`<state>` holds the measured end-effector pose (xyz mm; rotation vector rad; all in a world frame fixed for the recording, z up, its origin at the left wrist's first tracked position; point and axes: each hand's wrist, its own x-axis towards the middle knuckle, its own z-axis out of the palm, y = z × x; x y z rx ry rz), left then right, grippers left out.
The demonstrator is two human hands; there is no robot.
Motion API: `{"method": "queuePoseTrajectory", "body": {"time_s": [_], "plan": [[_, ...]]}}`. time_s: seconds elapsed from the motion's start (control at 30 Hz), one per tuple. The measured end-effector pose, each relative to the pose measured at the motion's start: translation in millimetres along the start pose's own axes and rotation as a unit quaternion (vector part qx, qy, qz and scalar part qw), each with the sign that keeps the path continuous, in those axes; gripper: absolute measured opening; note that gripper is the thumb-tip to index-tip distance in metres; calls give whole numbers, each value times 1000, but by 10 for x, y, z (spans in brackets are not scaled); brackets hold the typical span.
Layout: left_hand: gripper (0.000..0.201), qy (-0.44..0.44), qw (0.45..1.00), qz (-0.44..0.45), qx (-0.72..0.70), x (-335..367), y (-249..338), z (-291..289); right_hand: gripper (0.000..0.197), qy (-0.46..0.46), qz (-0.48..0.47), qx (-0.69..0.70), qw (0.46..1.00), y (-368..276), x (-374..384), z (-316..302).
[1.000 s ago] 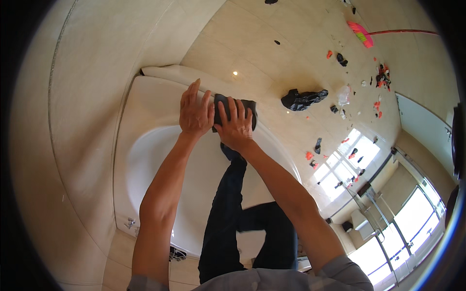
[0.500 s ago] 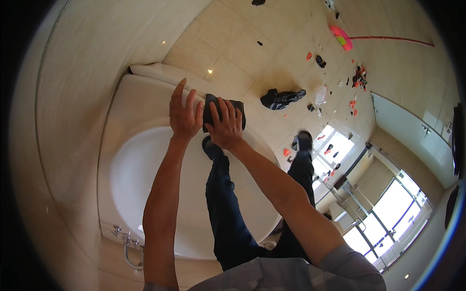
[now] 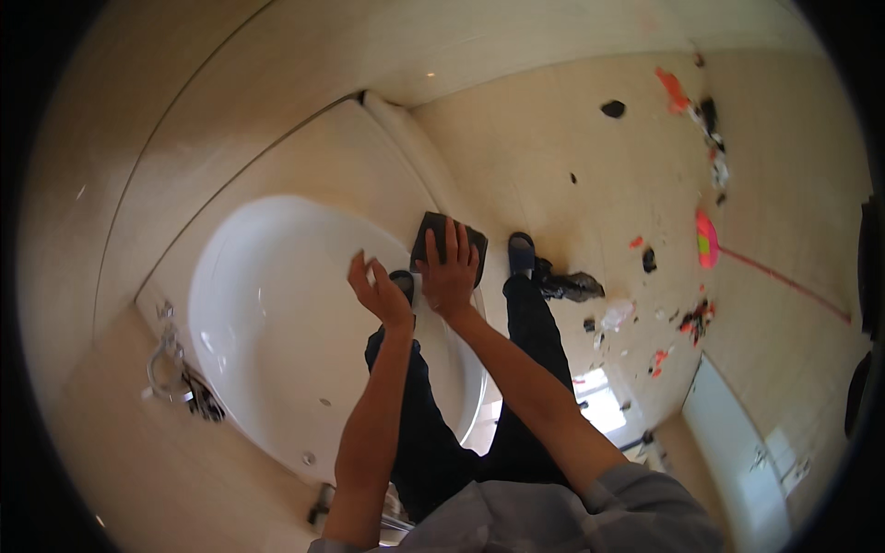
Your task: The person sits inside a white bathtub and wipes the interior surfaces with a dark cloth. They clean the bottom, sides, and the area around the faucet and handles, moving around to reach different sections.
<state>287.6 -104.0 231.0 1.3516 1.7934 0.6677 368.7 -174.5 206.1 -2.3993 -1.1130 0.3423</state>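
A folded dark cloth (image 3: 477, 253) lies on the rim of the white bathtub (image 3: 217, 207). My right hand (image 3: 449, 276) rests flat on top of it, fingers stretched out and a little apart. To its left, over the tub, my left hand (image 3: 383, 297) hovers with nothing in it, its fingers loosely bent and apart. The cloth's underside is hidden. One of my feet, in a dark slipper (image 3: 403, 283), stands inside the tub; the other slipper (image 3: 522, 253) is on the tiled floor beyond the rim.
A crumpled black plastic bag (image 3: 573, 287) lies beside my floor-side foot. Black, red and white scraps (image 3: 698, 321) litter the tiles to the right, near a pink dustpan (image 3: 706, 241) with a long red handle. Chrome taps (image 3: 166, 355) stand at the tub's left end.
My view has turned. One foot has come to stand beside the tub near the black bag. My left hand has drawn back from the rim, while my right stays on the cloth.
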Motion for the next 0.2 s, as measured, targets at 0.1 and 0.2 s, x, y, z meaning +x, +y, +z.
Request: {"method": "queuePoseTrajectory", "body": {"time_s": [0.1, 0.2], "plan": [[42, 56, 985, -159, 18, -411, -429, 151, 60, -53, -120, 53, 990, 258, 311, -153], [46, 85, 976, -199, -28, -681, -752, 305, 60, -90, -277, 66, 954, 325, 737, -127]]}}
